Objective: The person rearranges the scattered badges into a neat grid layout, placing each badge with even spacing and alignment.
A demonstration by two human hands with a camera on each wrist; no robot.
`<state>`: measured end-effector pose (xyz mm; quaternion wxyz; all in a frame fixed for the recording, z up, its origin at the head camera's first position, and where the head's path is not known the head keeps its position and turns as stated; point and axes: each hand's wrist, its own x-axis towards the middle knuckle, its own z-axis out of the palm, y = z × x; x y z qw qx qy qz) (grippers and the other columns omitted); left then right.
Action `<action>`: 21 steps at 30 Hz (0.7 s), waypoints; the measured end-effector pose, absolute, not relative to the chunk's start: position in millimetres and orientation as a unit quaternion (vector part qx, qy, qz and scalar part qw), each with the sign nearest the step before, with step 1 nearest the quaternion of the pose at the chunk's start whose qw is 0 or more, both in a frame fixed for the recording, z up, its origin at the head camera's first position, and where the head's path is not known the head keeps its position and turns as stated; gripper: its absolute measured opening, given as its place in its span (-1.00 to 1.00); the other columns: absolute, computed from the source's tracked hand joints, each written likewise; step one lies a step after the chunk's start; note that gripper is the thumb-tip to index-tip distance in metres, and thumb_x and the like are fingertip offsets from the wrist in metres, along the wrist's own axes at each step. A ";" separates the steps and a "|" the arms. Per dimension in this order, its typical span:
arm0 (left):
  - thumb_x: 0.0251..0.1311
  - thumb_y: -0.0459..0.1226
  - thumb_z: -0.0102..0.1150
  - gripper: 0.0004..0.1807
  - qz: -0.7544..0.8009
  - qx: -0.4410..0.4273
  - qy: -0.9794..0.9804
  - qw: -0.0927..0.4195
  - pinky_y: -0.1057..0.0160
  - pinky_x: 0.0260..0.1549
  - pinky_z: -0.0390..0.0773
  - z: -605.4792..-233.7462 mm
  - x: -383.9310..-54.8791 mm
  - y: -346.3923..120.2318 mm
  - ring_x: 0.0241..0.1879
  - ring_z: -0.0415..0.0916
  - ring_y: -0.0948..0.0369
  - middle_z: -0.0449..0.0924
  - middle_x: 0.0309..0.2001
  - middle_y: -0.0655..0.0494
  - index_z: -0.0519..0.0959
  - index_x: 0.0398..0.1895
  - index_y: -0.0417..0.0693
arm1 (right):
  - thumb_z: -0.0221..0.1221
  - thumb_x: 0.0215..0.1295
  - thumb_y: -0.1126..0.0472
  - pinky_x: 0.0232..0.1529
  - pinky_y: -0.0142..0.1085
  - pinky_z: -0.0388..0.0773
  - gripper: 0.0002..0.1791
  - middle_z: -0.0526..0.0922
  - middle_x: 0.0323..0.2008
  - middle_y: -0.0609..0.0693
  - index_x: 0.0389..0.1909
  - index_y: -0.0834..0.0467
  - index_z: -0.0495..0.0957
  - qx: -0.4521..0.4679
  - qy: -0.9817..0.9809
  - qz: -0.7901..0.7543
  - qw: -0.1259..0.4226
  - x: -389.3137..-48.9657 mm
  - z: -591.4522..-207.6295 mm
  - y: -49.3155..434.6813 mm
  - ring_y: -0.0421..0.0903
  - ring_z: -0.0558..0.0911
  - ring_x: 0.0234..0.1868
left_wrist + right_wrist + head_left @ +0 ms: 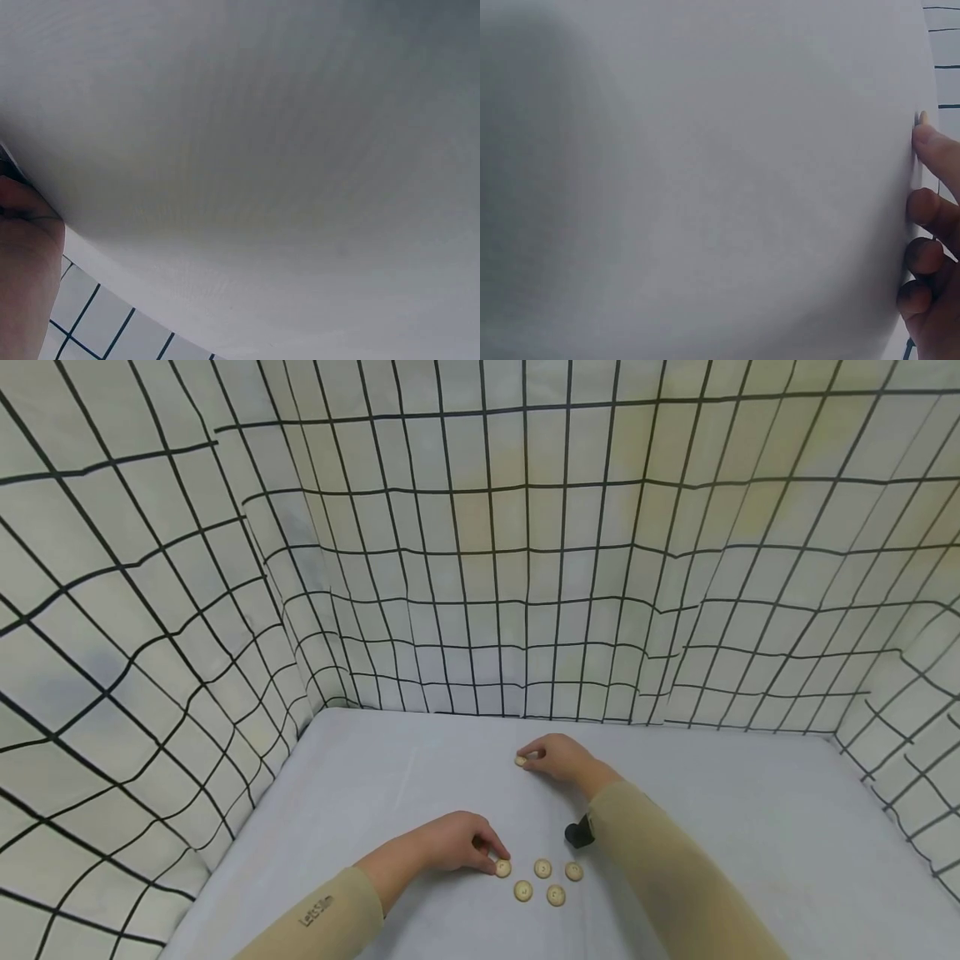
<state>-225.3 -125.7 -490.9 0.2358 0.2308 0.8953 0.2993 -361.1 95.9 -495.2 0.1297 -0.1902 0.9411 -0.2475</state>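
Note:
Low in the head view, my left hand (pixel 459 843) pinches a round wooden disc (pixel 503 867) between thumb and index finger. The disc is pale tan, button-like, with a rim and small dark marks at its centre. Farther back, my right hand (pixel 561 758) pinches a similar disc (pixel 521 761) at its fingertips. That disc (pixel 923 117) shows only as a sliver at the thumb in the right wrist view, where the other fingers are curled. The left wrist view catches just part of the left hand (pixel 26 202) at its edge; the fingertips are hidden there.
Several like discs (pixel 555 895) lie loosely grouped to the right of my left hand. A white cloth-covered table (pixel 750 827) spreads beneath. Pale walls with a black grid (pixel 487 568) rise at its back and sides. A black wrist camera (pixel 579 834) juts from the right sleeve.

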 end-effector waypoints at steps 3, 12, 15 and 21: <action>0.09 -0.18 0.46 -0.83 0.297 0.230 0.896 0.235 0.35 -0.34 0.41 -491.0 -225.1 -125.2 -0.41 0.39 0.39 0.50 -0.45 0.33 0.77 -0.24 0.27 | 0.31 0.30 0.02 -0.20 -0.23 0.41 -0.70 0.60 -0.27 -0.14 0.04 -0.13 0.70 -0.187 0.941 -0.250 0.130 -361.7 -493.8 94.8 -0.16 0.46 -0.27; 0.09 -0.18 0.45 -0.83 0.296 0.232 0.896 0.234 0.34 -0.34 0.41 -489.1 -224.4 -124.4 -0.41 0.39 0.39 0.50 -0.45 0.33 0.77 -0.23 0.27 | 0.31 0.29 -0.02 -0.20 -0.22 0.40 -0.65 0.58 -0.26 -0.11 0.10 -0.15 0.67 -0.172 0.945 -0.245 0.136 -363.9 -494.0 95.2 -0.14 0.46 -0.25; 0.09 -0.18 0.45 -0.83 0.296 0.234 0.896 0.233 0.34 -0.34 0.41 -489.5 -224.6 -124.5 -0.41 0.38 0.39 0.50 -0.45 0.33 0.77 -0.23 0.27 | 0.30 0.29 -0.03 -0.22 -0.24 0.39 -0.64 0.56 -0.29 -0.12 0.11 -0.16 0.66 -0.174 0.945 -0.242 0.133 -364.2 -495.0 95.8 -0.14 0.46 -0.27; 0.09 -0.18 0.45 -0.83 0.296 0.231 0.897 0.234 0.34 -0.34 0.41 -490.8 -224.7 -125.0 -0.41 0.38 0.39 0.49 -0.45 0.33 0.77 -0.24 0.28 | 0.30 0.28 -0.06 -0.29 -0.26 0.36 -0.62 0.54 -0.32 -0.11 0.12 -0.15 0.66 -0.177 0.944 -0.248 0.126 -364.1 -496.0 97.7 -0.14 0.44 -0.30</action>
